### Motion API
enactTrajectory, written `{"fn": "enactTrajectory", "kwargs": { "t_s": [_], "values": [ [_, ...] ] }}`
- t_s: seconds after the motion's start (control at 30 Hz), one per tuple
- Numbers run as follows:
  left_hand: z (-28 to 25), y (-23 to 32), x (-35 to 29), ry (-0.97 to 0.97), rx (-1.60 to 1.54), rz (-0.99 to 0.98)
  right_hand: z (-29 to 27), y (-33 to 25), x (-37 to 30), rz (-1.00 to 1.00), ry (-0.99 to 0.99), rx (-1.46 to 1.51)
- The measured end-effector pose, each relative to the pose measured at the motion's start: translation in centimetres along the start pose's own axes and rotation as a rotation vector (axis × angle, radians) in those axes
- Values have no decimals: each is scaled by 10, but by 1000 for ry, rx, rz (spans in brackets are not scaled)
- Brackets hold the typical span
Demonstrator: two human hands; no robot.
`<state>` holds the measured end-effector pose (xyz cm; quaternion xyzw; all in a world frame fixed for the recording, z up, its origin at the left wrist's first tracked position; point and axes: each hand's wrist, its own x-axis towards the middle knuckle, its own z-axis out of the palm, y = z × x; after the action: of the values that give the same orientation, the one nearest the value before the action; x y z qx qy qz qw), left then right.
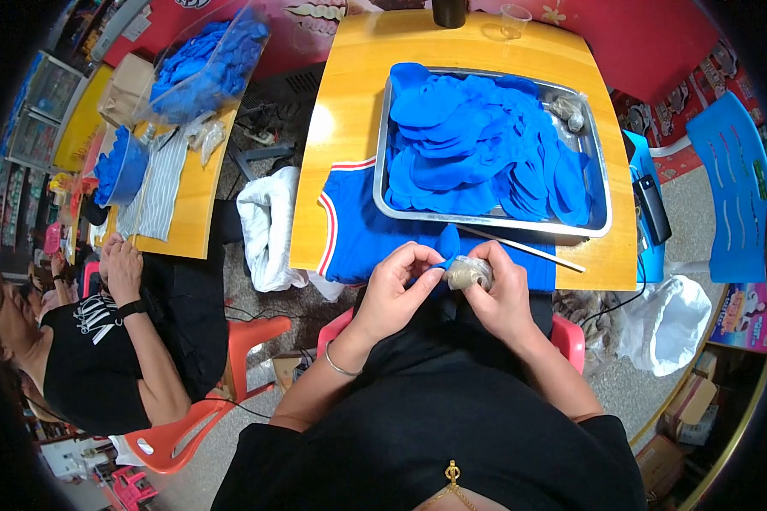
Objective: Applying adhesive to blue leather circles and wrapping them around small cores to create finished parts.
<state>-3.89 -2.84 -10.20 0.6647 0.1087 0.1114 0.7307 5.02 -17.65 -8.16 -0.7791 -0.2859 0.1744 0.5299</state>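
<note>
Your left hand [396, 285] pinches the near end of a blue piece [448, 242] between thumb and fingers; its long axis runs away from you, its free end pointing toward the tray. Your right hand [501, 294] grips a clear bundle [466, 273] just beside the pinched end; whether piece and bundle touch, I cannot tell. The piece projects beyond your left fingertips, between your hands. Past them, a blue cloth [349, 232] covers the near table [337, 102], and a pale stick [528, 250] slants between hands and tray [486, 222]. The tray holds a heap [469, 140] of blue pieces, with small bags [568, 112] at its far right corner. A dark cup [449, 13] and a clear cup [514, 21] stand farthest.
</note>
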Motion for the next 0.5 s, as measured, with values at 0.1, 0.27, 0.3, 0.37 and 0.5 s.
{"fn": "enactTrajectory", "kwargs": {
  "t_s": [0.1, 0.27, 0.3, 0.37, 0.5],
  "values": [
    [2, 4, 1, -41, -93, -48, 2, 9, 3, -37, -19, 186],
    [4, 9, 2, -64, -63, 54, 2, 9, 6, -18, -60, 391],
    [4, 10, 2, -62, -63, 53, 2, 9, 6, -23, -53, 414],
    [5, 10, 2, -25, -4, 117, 3, 9, 6, -11, -53, 411],
    [8, 13, 0, 22, 33, 125, 4, 9, 6, 89, -97, 478]
  ]
}}
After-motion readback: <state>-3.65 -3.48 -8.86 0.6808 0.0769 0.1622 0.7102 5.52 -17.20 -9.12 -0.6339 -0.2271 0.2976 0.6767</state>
